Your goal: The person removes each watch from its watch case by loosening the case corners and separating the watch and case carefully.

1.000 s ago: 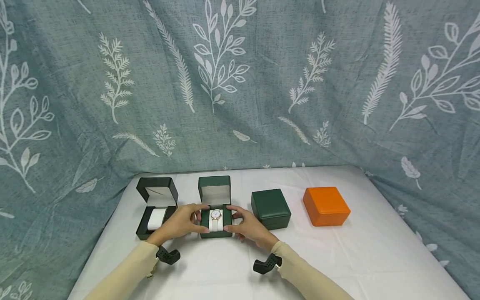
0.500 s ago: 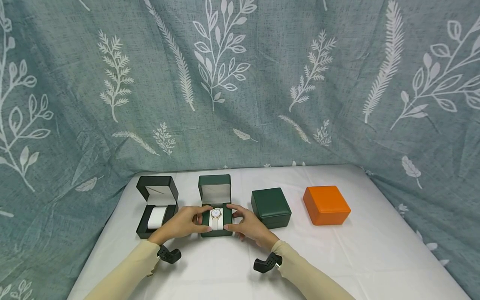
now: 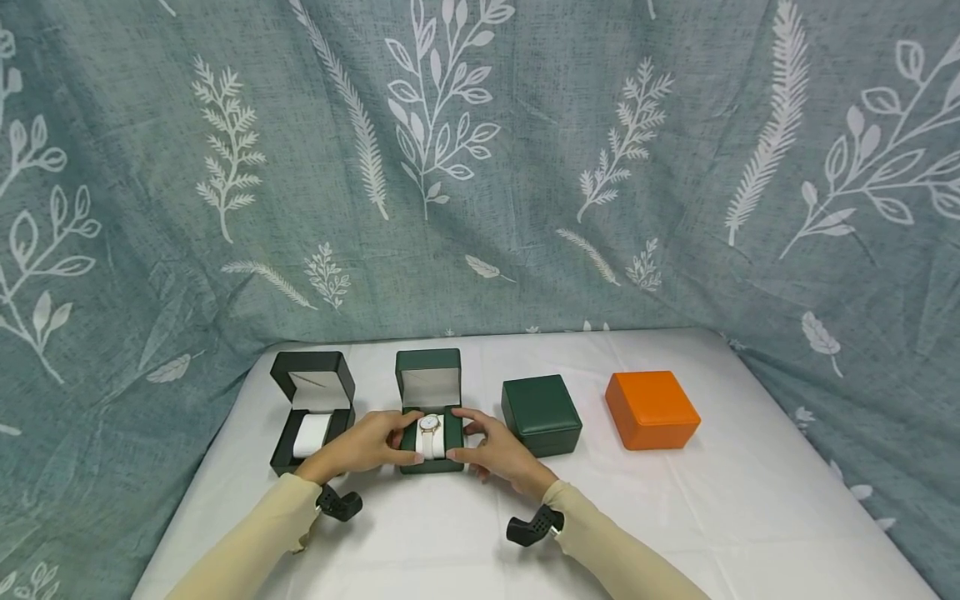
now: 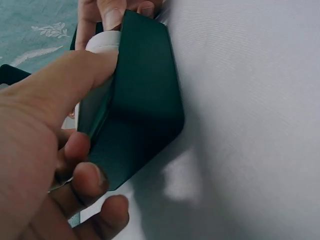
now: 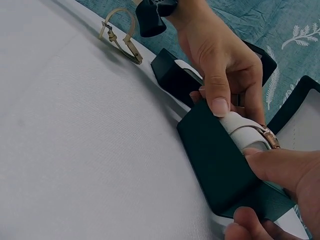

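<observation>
A watch [image 3: 430, 423] with a white dial, rose-gold case and pale strap is wrapped around a white cushion [image 5: 233, 119] in an open green watch box [image 3: 428, 360]. Its raised lid has a pale lining. My left hand [image 3: 363, 442] holds the cushion's left end between thumb and forefinger. On the opposite end, the thumb and forefinger of my right hand [image 3: 498, 454] hold it likewise. The other fingers curl beside the box walls. Both thumbs sit at the front edge, seen in the right wrist view. The cushion's underside is hidden in the box.
An open black watch box [image 3: 313, 375] with a white cushion stands left, partly behind my left hand. A closed green box [image 3: 542, 408] and an orange box [image 3: 651, 408] stand right. A beige-strapped watch [image 5: 127, 45] lies by my left forearm. White cloth [image 3: 750, 483] covers the table.
Both hands keep nearly the same place on the cushion. The watch face and strap have shifted very slightly left. The head view has moved a little.
</observation>
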{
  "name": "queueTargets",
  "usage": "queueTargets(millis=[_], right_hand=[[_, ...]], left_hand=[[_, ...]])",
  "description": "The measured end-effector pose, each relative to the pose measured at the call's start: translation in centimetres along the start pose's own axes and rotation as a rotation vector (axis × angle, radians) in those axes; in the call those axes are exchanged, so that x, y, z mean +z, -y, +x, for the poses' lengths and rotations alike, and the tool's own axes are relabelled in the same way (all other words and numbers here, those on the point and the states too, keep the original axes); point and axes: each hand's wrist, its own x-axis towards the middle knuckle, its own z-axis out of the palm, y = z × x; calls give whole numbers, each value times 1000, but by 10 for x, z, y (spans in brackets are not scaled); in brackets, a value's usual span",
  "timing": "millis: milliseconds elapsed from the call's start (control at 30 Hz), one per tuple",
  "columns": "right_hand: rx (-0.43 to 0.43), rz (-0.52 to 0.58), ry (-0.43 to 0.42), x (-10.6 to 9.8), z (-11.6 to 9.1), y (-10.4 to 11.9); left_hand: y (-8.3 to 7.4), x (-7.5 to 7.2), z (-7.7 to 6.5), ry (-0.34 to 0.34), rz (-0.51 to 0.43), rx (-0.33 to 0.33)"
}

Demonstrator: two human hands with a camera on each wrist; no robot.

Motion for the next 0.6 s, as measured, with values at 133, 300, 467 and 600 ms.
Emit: queueTargets(millis=[133, 300, 467, 600], right_hand=[[-2, -4, 3, -1, -1, 1], [-4, -9, -3, 0, -1, 1], [-9, -18, -11, 1, -1, 0], [-17, -14, -15, 1, -1, 0]], left_hand=[[0, -1, 3, 12, -11, -19], [0, -2, 5, 16, 7, -35], [0, -4, 6, 40, 33, -55], [-1, -6, 9, 45, 69, -39]])
